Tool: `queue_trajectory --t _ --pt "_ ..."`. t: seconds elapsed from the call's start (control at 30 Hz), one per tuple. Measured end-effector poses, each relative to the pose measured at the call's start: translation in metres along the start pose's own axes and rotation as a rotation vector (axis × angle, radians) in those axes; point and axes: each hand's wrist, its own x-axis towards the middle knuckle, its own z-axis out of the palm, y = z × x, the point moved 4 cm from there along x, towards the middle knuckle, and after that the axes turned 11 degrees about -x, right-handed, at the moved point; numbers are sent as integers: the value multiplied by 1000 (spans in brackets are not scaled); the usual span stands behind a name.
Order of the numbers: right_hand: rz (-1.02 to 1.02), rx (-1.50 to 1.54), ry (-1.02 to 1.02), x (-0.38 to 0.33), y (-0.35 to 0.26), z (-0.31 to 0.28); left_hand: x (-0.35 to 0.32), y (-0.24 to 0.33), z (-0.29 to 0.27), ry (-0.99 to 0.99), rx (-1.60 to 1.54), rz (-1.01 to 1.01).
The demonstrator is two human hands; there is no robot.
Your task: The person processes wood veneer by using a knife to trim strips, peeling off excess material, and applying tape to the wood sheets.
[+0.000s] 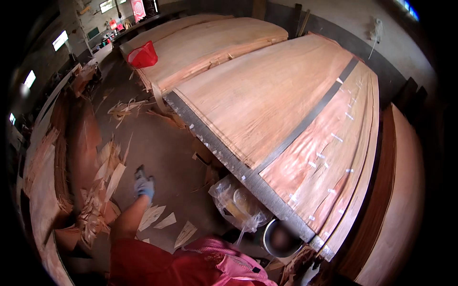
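My left hand (144,185), in a grey glove with dark fingertips, hangs over the floor on the left, its fingers apart and nothing visible in them. At the lower right edge, my right hand (311,274) is gloved too and only partly in view. Its dark fingertips are close to the near corner of a veneer sheet (329,181); whether they grip it I cannot make out. White tape pieces dot this reddish and tan sheet, which has long dark splits along its right side. Beside it on the table (210,143) lies a wide tan veneer stack (267,95).
A clear plastic bag (234,205) and a dark round bucket (281,238) stand below the table's near edge. Veneer scraps (102,190) litter the floor at left. A red bag (143,56) rests on the farther stack (205,47). More veneer (393,205) stands at right.
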Motion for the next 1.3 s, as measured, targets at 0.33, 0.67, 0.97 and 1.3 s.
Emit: queue_trajectory --t 0.33,0.67,0.97,1.3 --pt "-121 -438 6 86 -174 -10 -122 305 150 -632 -561 925" --pt "-112 -746 439 -14 -127 -135 -246 419 156 -1092 -767 1142" --pt "584 -830 10 -297 111 -100 -360 506 188 -1128 -716 1450" --pt "819 -476 -135 -379 142 -80 -417 523 250 -806 -224 1826"
